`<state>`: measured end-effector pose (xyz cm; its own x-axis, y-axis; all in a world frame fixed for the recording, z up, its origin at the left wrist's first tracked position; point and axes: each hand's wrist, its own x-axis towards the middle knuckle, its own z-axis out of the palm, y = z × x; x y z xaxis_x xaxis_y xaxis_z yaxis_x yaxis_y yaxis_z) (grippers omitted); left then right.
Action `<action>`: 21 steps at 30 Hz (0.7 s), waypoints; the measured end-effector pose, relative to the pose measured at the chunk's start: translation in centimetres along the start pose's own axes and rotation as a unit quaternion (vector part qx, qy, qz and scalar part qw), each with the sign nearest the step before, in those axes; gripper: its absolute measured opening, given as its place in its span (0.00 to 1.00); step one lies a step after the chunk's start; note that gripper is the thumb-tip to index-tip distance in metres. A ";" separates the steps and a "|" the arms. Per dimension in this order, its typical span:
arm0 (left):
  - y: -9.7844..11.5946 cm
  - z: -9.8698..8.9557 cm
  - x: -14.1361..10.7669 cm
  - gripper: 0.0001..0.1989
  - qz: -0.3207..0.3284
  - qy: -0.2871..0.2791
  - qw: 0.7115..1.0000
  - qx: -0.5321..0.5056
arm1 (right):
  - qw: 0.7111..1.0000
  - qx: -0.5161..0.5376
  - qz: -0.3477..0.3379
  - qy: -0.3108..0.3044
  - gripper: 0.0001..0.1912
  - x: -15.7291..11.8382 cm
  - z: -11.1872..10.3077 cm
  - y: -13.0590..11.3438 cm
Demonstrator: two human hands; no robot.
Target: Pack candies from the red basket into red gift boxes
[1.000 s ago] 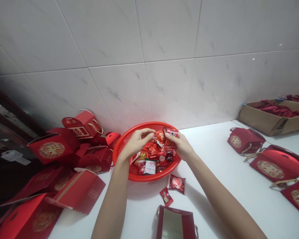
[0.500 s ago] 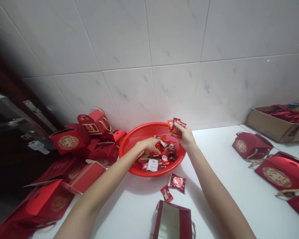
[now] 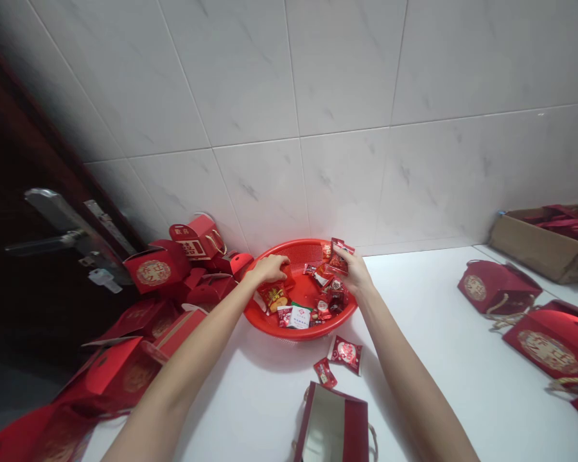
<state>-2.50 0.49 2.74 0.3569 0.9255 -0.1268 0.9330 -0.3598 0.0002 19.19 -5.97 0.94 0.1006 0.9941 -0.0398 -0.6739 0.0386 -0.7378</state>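
Observation:
A red plastic mesh basket [image 3: 296, 332] holds several wrapped candies [image 3: 324, 308] and a small white packet [image 3: 299, 317]. My right hand [image 3: 357, 274], over the basket's right side, is closed on red candy packets [image 3: 340, 255]. Inside the left part of the basket, my left hand [image 3: 268, 269] has its fingers curled on a red candy packet [image 3: 287, 277], partly hidden by the fingers. A gold-and-red snack packet [image 3: 275, 298] lies just below that hand. In front of the basket, a larger red packet [image 3: 345, 354] and a smaller candy [image 3: 325, 373] rest on the white table.
Nearest me stands an open red gift box [image 3: 334, 427] with a rope handle. Red gift boxes [image 3: 157, 273] are piled at left, beside a dark door with a metal handle [image 3: 52, 240]. More boxes [image 3: 546, 346] and a cardboard carton [image 3: 539, 247] are at right. A tiled wall rises behind.
My left hand has moved left from the middle of the basket and its fingers have curled in. The right hand has lowered slightly, still holding packets. The view has shifted a little left.

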 end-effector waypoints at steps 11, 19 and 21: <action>1.9 0.7 -2.7 0.24 0.123 -0.094 0.987 -0.035 | 1.000 -0.007 0.014 0.002 0.06 0.1 -0.6 0.7; 2.7 3.2 -3.1 0.22 0.128 -0.189 0.972 0.060 | 1.000 -0.009 0.018 -0.024 0.07 -0.1 -0.6 0.8; 1.9 2.9 -2.3 0.19 0.121 -0.164 0.978 0.033 | 1.000 -0.007 0.013 -0.026 0.08 0.0 -0.7 0.8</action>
<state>-1.67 -2.66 0.11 0.5234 0.7280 -0.4429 0.8139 -0.5809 0.0070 19.15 -6.00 -0.16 0.0454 0.9987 -0.0238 -0.6655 0.0125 -0.7463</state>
